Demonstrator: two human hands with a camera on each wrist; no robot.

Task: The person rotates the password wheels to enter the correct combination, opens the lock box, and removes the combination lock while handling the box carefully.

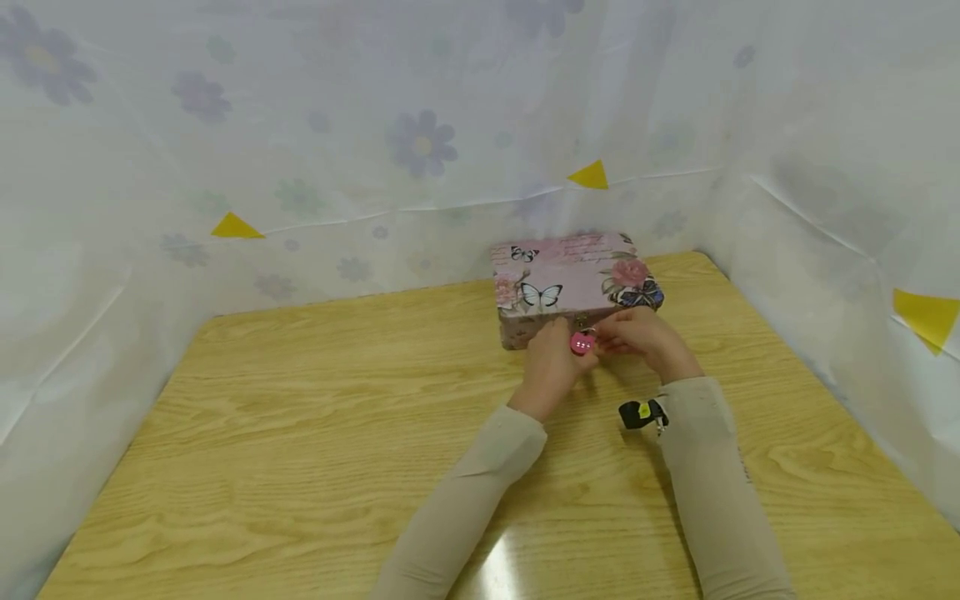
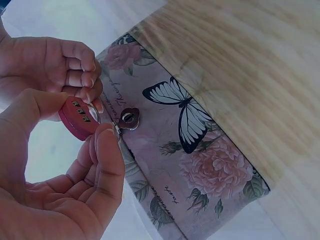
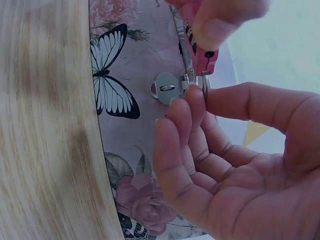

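A pink combination padlock with number dials is held in front of a floral box with butterflies on it. My left hand pinches the padlock body between thumb and fingers, as the left wrist view shows on the red-looking padlock. With thumb and fingertips, my right hand pinches the metal shackle. Beside the fingers, the box's metal hasp lies over its staple against the front face. The padlock is apart from the staple. The box lid is down.
The box stands on a wood-grain table near the back wall. A flower-print white sheet surrounds the table on the back and sides, with yellow triangles on it. A black strap is by the right wrist.
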